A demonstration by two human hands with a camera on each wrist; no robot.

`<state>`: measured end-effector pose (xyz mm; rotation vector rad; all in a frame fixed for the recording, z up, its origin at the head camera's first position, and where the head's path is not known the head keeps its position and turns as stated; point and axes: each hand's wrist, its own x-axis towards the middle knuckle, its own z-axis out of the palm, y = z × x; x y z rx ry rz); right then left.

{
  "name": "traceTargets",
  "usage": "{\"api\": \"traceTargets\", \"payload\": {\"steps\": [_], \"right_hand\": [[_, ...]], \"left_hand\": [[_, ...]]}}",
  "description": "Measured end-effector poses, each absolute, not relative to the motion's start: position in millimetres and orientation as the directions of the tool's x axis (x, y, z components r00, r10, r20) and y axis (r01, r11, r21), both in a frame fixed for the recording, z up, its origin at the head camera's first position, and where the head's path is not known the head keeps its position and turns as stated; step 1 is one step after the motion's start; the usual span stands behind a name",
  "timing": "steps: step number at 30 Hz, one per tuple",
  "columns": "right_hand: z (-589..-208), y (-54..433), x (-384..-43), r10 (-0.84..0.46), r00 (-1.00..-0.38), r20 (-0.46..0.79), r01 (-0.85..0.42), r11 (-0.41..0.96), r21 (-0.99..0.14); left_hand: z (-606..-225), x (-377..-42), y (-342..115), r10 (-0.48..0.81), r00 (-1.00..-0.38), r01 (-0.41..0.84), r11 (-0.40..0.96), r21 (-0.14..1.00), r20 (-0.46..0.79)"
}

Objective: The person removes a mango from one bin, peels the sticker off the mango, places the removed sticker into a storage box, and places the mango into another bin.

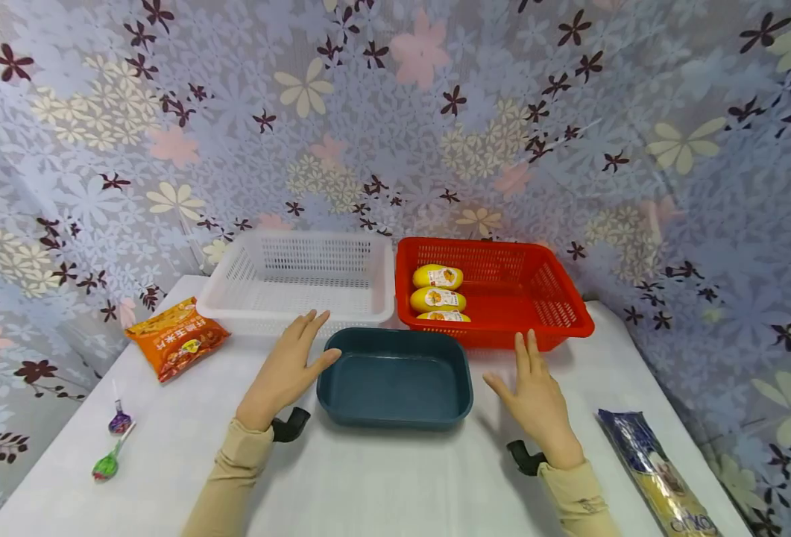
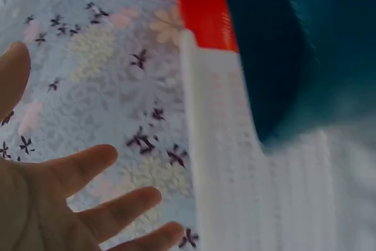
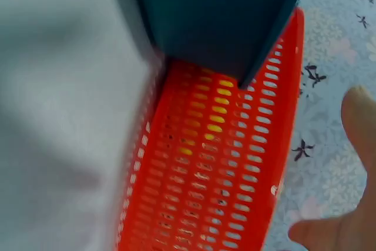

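Observation:
A dark teal rectangular tub (image 1: 395, 391) stands on the white table between the two hands, with nothing in it. My left hand (image 1: 286, 373) is at its left side, fingers straight and thumb stretched toward the rim; whether the thumb touches it, I cannot tell. On the other side my right hand (image 1: 536, 399) is held apart from the tub, fingers extended near the front of the red basket (image 1: 502, 337). Three yellow oval packs (image 1: 437, 300) with printed labels lie at that basket's left end. In the left wrist view the left hand's fingers (image 2: 126, 204) are spread and hold nothing.
A white perforated basket (image 1: 294, 317) stands behind the tub, left of the red one. An orange snack bag (image 1: 177, 339) and two wrapped lollipops (image 1: 119, 423) (image 1: 106, 465) lie on the left. At right lies a long blue-and-yellow packet (image 1: 657, 473). Floral fabric (image 1: 395, 149) hangs behind.

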<state>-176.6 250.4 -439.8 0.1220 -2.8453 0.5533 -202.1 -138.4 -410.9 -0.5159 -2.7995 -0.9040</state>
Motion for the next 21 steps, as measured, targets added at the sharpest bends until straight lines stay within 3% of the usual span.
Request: {"api": "traceTargets", "payload": {"steps": [5,14,21], "right_hand": [[-445.4,245.6,-188.1,0.024,-0.96,0.28,-0.099,0.904,-0.417],[-444.8,243.8,-211.6,0.107,-0.969,0.223,-0.026,0.854,-0.52],[-443.1,235.8,-233.3,0.215,-0.954,0.209,0.055,0.811,-0.582]], "left_hand": [[-393.2,-216.6,-115.8,0.322,-0.913,0.407,0.694,0.593,0.25],[-368.6,-259.9,-60.7,0.402,-0.884,0.451,0.605,0.656,0.237],[-363.3,-289.0,-19.9,0.418,-0.873,0.441,0.453,0.775,0.253]]}}
